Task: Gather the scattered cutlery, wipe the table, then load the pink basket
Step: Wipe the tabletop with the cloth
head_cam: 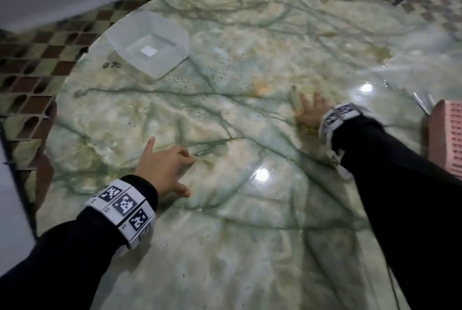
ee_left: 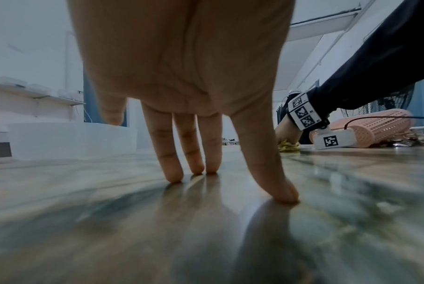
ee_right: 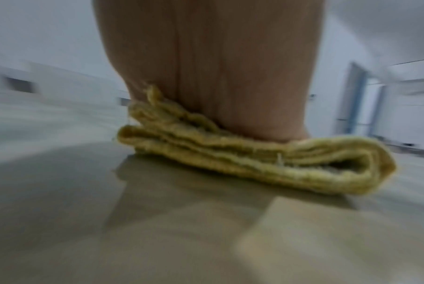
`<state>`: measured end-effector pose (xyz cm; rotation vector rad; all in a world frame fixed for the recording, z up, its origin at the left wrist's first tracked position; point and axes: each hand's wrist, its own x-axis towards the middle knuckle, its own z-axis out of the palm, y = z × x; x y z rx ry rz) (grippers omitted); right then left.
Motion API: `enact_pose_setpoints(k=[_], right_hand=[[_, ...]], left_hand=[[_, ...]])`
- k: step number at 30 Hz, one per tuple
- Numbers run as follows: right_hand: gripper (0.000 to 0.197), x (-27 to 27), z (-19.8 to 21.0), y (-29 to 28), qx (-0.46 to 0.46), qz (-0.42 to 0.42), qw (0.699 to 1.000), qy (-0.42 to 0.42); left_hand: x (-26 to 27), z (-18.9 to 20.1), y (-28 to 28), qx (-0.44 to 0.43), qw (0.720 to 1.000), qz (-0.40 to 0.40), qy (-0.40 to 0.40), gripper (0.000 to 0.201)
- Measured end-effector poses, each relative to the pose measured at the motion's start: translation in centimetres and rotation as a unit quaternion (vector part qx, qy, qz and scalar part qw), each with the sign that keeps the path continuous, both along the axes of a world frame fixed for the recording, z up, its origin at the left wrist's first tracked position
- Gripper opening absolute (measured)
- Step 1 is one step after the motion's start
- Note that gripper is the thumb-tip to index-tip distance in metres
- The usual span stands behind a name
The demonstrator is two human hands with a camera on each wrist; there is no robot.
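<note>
The left hand [ee_left: 181, 63] is right up close in its wrist view, fingers [ee_left: 168, 153] straight and a bit spread, tips and thumb planted on the green marble bench [head_cam: 250, 222], not holding anything. Over on the other side the right hand [head_cam: 308, 113] is flat on a folded yellow cloth [ee_right: 254, 153], palm and straight fingers pressing it down onto the bench, so it's pushing the cloth rather than gripping it. That wrist view is pretty blurry btw. The pink basket [head_cam: 447, 137] is at the right edge of the bench, lying on its side from what the left wrist view shows, just past the right forearm. There's some cutlery [head_cam: 422, 102] lying next to it, touching or nearly, too small to say what pieces. A clear plastic tub [head_cam: 150, 44] sits on the far left part of the bench, well apart from both hands. Both sleeves are black with marker bands [head_cam: 125, 209] on the wrists.
</note>
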<state>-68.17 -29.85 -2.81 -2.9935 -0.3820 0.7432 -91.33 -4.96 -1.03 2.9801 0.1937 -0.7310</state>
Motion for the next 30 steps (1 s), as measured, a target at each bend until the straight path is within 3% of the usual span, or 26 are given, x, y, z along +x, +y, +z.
enact_pose_setpoints(k=[2, 4, 6, 8, 10, 12, 14, 16, 19, 20, 22, 25, 27, 29, 30], right_hand=[[0.062, -3.4, -1.5, 3.5, 0.019, 0.104, 0.992, -0.062], [0.059, -9.4, -3.0, 5.8, 0.061, 0.207, 0.964, -0.152], [0.058, -16.7, -3.1, 4.9, 0.055, 0.317, 0.944, -0.074], [0.063, -22.1, -3.1, 0.8, 0.078, 0.363, 0.928, -0.026], [0.08, -23.2, -2.4, -3.5, 0.017, 0.35, 0.936, 0.008], [0.082, -19.7, -0.9, -6.6, -0.051, 0.313, 0.948, -0.016], [0.068, -13.5, 0.2, -8.8, -0.043, 0.142, 0.989, 0.002], [0.059, -7.2, 0.3, -8.7, -0.011, -0.015, 1.0, -0.009], [0.061, -4.2, -0.9, -2.4, 0.003, -0.084, 0.996, -0.008], [0.06, -5.2, -1.8, 0.7, 0.015, -0.039, 0.998, -0.047], [0.057, -9.7, -4.1, 6.4, 0.013, 0.097, 0.969, -0.225], [0.061, -22.4, -5.4, 9.7, 0.081, 0.294, 0.935, -0.181], [0.06, -30.5, -4.8, 7.3, 0.083, 0.391, 0.91, -0.107], [0.068, -34.0, -4.5, 2.4, 0.091, 0.419, 0.901, -0.065], [0.072, -32.9, -4.2, -0.4, 0.057, 0.422, 0.904, -0.043]], left_hand=[[0.2, 0.1, 0.5, -0.024, 1.0, 0.005, 0.007, 0.07], [0.5, 0.1, 1.3, -0.068, 0.997, 0.022, 0.0, 0.062], [0.7, 0.2, 2.1, -0.104, 0.992, 0.055, -0.043, 0.055], [0.6, 0.2, 2.8, -0.113, 0.988, 0.079, -0.073, 0.054], [0.3, 0.2, 3.2, -0.083, 0.992, 0.074, -0.064, 0.059], [-0.3, 0.0, 3.5, -0.044, 0.995, 0.074, -0.045, 0.062], [-0.9, -0.1, 3.7, -0.02, 0.995, 0.087, -0.036, 0.064], [-1.3, -0.1, 3.8, -0.013, 0.995, 0.096, -0.026, 0.066], [-1.3, -0.5, 4.2, -0.019, 0.995, 0.093, -0.023, 0.067], [-1.2, -0.6, 4.4, -0.022, 0.995, 0.094, -0.023, 0.067], [-0.8, -0.6, 4.9, -0.037, 0.994, 0.098, -0.032, 0.06], [-0.3, -0.3, 5.7, -0.073, 0.99, 0.113, -0.04, 0.038], [-0.1, -0.3, 6.2, -0.091, 0.988, 0.114, -0.04, 0.034], [-0.3, -0.6, 6.4, -0.108, 0.987, 0.11, -0.041, 0.033], [-0.5, -0.9, 6.5, -0.116, 0.987, 0.108, -0.04, 0.032]])
